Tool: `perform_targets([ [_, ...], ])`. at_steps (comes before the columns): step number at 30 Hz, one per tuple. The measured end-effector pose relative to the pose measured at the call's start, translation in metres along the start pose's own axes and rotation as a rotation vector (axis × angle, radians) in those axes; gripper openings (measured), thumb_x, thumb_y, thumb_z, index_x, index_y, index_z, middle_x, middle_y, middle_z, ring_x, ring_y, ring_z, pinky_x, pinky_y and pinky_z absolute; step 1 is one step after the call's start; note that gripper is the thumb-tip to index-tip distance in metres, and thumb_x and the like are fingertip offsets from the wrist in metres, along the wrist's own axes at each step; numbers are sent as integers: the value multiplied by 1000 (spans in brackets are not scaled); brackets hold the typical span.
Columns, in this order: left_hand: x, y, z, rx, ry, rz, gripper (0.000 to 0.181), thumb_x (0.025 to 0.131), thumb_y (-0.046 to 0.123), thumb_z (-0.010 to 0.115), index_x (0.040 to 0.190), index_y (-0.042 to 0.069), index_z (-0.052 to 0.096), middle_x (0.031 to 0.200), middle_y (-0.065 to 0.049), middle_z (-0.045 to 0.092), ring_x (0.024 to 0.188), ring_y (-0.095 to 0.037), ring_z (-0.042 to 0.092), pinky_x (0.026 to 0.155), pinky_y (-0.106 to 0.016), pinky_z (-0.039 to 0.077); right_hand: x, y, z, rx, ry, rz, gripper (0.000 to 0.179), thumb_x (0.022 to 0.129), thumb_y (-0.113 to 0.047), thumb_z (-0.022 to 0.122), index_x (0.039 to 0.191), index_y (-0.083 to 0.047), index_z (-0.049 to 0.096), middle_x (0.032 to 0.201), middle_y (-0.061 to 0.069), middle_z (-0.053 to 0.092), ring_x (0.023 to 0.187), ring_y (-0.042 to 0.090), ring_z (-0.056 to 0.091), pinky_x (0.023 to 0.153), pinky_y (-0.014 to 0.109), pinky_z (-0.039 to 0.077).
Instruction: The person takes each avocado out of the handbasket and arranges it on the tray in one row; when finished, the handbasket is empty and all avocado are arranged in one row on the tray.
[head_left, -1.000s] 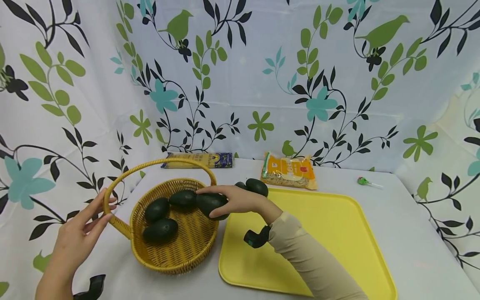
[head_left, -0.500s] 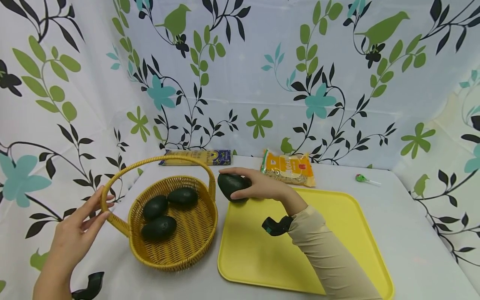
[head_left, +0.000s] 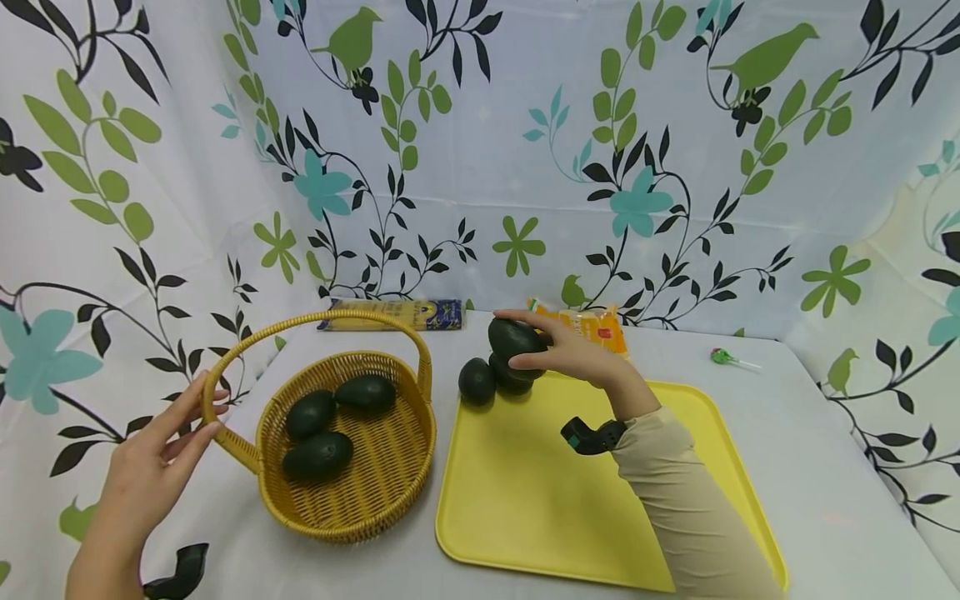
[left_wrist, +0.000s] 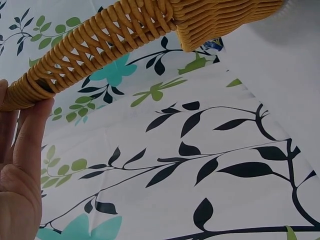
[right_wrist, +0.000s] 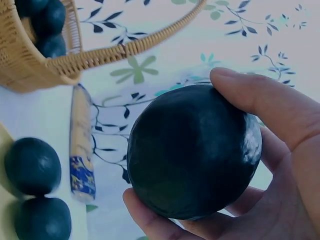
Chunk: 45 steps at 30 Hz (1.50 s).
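My right hand (head_left: 566, 350) grips a dark green avocado (right_wrist: 192, 150), thumb on one side and fingers round the other. It is held over the far left corner of the yellow tray (head_left: 555, 517), where two more avocados lie side by side; the nearer-left avocado (head_left: 477, 382) shows fully in the head view, the other avocado (head_left: 513, 379) is partly covered. My left hand (head_left: 153, 462) pinches the arched handle (left_wrist: 100, 45) of a wicker basket (head_left: 375, 500). Three avocados (head_left: 318, 456) rest inside the basket, grouped toward its left and far side.
A long yellow and blue packet (head_left: 397, 315) lies behind the basket. Behind the tray is an orange bag of grain-like food (head_left: 603, 329), partly hidden by my right hand. A green-headed lollipop (head_left: 731, 359) lies at the far right. A patterned curtain (head_left: 487, 167) hangs behind the table.
My right hand has carried the avocado from the basket's right rim to above the tray's far left corner, uncovering avocados there. My left hand keeps its hold on the handle.
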<state>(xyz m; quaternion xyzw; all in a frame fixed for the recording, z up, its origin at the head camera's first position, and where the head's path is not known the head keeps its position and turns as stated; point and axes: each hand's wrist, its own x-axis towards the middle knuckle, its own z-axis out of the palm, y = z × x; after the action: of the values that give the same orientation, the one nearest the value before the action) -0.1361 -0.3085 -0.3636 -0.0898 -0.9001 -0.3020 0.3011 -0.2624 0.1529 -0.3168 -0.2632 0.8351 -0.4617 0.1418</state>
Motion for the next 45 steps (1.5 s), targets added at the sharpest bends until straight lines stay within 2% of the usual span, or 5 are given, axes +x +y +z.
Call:
perform_targets([
  [7, 2, -2, 0, -25, 18, 27, 69, 84, -3, 66, 143, 23, 41, 115, 48, 41, 102, 34, 38, 76, 10, 36, -5, 3, -13, 4, 37, 9, 65, 86, -29, 69, 140, -43, 37, 157, 0, 16, 124, 31, 45, 97, 43, 50],
  [19, 1, -1, 1, -18, 19, 14, 68, 85, -1, 65, 143, 24, 41, 113, 49, 40, 101, 34, 37, 75, 11, 35, -12, 13, -24, -18, 67, 32, 70, 85, -29, 70, 144, -37, 35, 155, -2, 24, 125, 34, 45, 98, 44, 49],
  [27, -1, -1, 1, -17, 19, 5, 68, 84, -2, 65, 143, 24, 41, 112, 50, 39, 102, 34, 36, 75, 11, 35, -15, 19, -30, 31, 72, 57, 68, 86, -26, 69, 143, -38, 35, 144, 7, 38, 121, 33, 48, 91, 38, 53],
  [35, 2, -1, 2, -16, 13, 9, 70, 84, -1, 66, 143, 25, 41, 112, 49, 40, 101, 34, 36, 75, 11, 35, -17, 21, -33, 32, 84, 89, 69, 86, -28, 69, 145, -36, 34, 144, 10, 36, 122, 36, 47, 92, 42, 53],
  [45, 2, -1, 2, -12, 15, 12, 70, 83, -3, 66, 143, 25, 41, 112, 49, 40, 102, 33, 36, 76, 11, 35, -14, 31, -37, -14, 97, 116, 67, 86, -29, 69, 143, -38, 35, 142, 13, 39, 120, 35, 48, 91, 39, 52],
])
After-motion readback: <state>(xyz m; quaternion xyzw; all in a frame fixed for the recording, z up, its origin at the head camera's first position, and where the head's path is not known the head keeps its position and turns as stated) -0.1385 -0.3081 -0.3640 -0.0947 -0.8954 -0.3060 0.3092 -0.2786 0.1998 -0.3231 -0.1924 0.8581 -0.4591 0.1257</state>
